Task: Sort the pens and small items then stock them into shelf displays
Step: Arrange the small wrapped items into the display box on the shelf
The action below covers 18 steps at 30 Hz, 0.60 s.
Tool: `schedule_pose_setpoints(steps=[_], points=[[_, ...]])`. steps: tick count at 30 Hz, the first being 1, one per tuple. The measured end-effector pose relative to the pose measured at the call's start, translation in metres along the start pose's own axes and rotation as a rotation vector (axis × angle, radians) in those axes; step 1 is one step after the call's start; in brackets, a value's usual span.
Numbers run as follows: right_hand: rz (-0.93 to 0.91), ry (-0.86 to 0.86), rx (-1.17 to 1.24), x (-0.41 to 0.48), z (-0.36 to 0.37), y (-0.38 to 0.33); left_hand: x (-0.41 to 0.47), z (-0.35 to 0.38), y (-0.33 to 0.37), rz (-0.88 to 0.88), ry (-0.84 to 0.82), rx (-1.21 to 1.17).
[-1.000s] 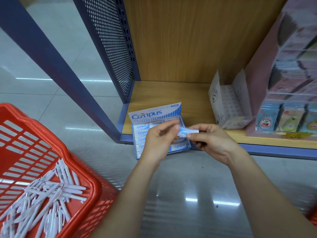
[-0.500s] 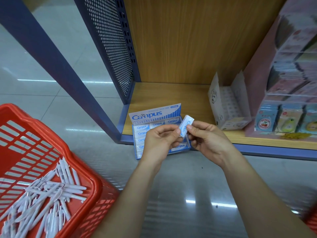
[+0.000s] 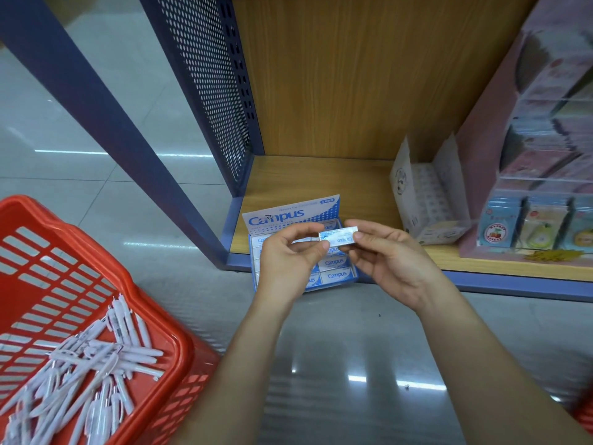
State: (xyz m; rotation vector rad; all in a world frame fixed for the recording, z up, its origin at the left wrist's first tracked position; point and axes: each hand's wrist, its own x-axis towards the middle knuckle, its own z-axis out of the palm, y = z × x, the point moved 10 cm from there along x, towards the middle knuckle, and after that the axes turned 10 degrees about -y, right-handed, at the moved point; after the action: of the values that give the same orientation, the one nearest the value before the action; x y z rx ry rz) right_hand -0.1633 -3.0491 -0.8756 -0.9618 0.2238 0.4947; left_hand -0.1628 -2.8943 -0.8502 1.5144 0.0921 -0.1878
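A small blue-and-white Campus eraser [image 3: 338,236] is held level above the open Campus display box [image 3: 288,216]. My left hand [image 3: 288,261] pinches its left end and my right hand [image 3: 390,261] pinches its right end. The box stands at the front left corner of the wooden shelf [image 3: 321,181], overhanging the edge, with rows of erasers inside partly hidden by my hands. A red basket [image 3: 96,261] at lower left holds several white pens [image 3: 96,361].
A white open display carton [image 3: 426,200] stands on the shelf to the right, beside a pink display of packaged items [image 3: 539,175]. A perforated blue side panel [image 3: 208,85] and a blue slanted post [image 3: 106,114] bound the shelf's left side. Grey tiled floor lies below.
The eraser was turned from standing on end to lying level between both hands, printed side up. Both hands stay over the box.
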Motion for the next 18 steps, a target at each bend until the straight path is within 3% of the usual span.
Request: schedule_pose_setpoints(steps=[5, 8, 13, 18], points=[[-0.056, -0.085, 0.08, 0.0, 0.011, -0.004, 0.0, -0.002, -0.009, -0.06, 0.036, -0.245], [-0.067, -0.146, 0.05, 0.001, 0.022, -0.004, -0.003, 0.01, -0.016, -0.117, -0.025, -0.379], [-0.006, -0.116, -0.064, 0.005, 0.025, 0.007, -0.004, 0.003, -0.02, -0.142, -0.003, -0.133], [0.074, -0.091, -0.107, 0.006, 0.023, 0.016, -0.001, -0.012, -0.011, -0.09, 0.051, -0.17]])
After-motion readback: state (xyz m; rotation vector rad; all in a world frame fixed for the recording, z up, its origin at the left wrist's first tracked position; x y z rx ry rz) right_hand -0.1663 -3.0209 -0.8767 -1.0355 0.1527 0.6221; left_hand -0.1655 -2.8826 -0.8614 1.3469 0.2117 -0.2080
